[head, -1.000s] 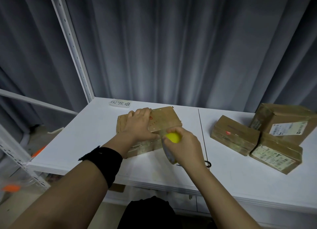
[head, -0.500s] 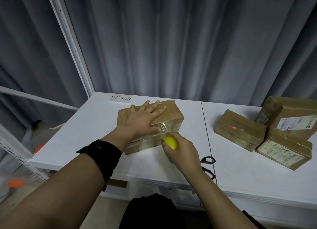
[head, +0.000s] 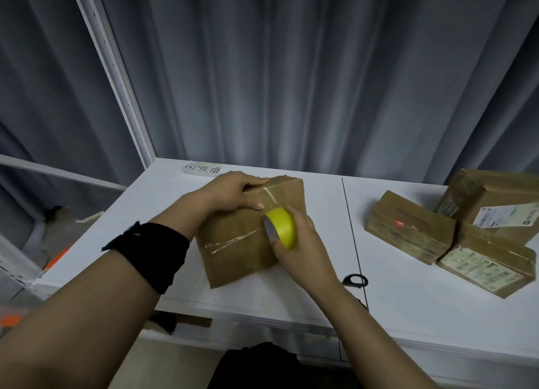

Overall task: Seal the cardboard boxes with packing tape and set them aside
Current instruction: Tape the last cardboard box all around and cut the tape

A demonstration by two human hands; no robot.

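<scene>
On the table (head: 393, 301), left fingers (head: 256, 181) grip the tilted box (head: 239, 254) while right fingers (head: 297, 216) hold the tape roll (head: 282, 228) against it, sealing seemingly unfinished; three boxes (head: 408, 228) already lie well aside.

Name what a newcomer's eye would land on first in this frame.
The bright yellow tape roll, gripped by the right hand against the cardboard box at the centre of the white table, stands out first. The left hand grips that box's far edge, and three more boxes cluster at the table's right end.
</scene>
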